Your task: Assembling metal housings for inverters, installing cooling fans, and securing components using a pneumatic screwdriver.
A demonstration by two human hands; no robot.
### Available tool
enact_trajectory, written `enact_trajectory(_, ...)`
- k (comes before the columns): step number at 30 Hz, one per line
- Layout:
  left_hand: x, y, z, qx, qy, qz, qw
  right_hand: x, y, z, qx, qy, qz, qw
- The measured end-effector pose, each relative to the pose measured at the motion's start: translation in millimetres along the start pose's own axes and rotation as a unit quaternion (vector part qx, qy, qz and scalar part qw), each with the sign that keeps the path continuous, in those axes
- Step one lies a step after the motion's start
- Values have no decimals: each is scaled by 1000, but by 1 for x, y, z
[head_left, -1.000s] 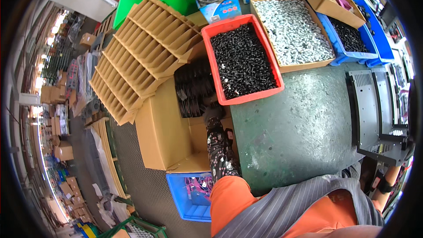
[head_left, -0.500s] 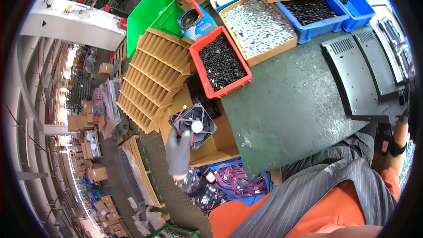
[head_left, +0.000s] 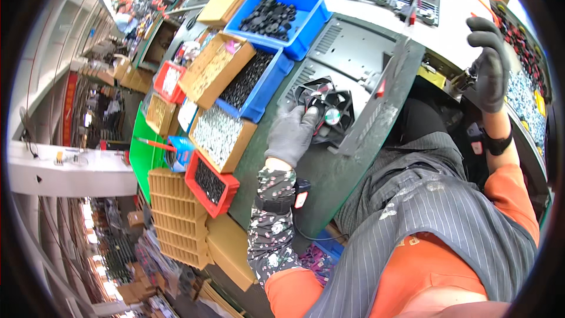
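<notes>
Nearest, a small black cooling fan (head_left: 327, 116) is gripped by the gloved left hand (head_left: 292, 135), fingers closed around its left edge. It is held at the near edge of the grey metal chassis (head_left: 353, 65), tilted, its round hub facing up. Right of the chassis, well apart from the fan, the gloved right hand (head_left: 489, 62) is raised, loosely curled; whether anything is held cannot be told. Beyond the chassis's left side, a blue bin (head_left: 306, 23) of black parts is seen.
</notes>
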State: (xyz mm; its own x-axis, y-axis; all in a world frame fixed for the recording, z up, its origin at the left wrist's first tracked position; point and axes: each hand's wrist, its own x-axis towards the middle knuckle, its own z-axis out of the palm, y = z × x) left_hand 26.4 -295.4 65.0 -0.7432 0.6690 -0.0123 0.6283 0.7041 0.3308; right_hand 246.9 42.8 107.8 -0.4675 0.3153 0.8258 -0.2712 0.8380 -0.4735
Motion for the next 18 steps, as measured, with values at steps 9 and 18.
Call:
enact_trajectory(9,118,46,2,-212,-115,-68,968,-117,140,-97,-28,61,328,942)
enact_trajectory(18,132,-84,-53,134,-48,-139,980,-149,171,-80,-222,-202,160,940)
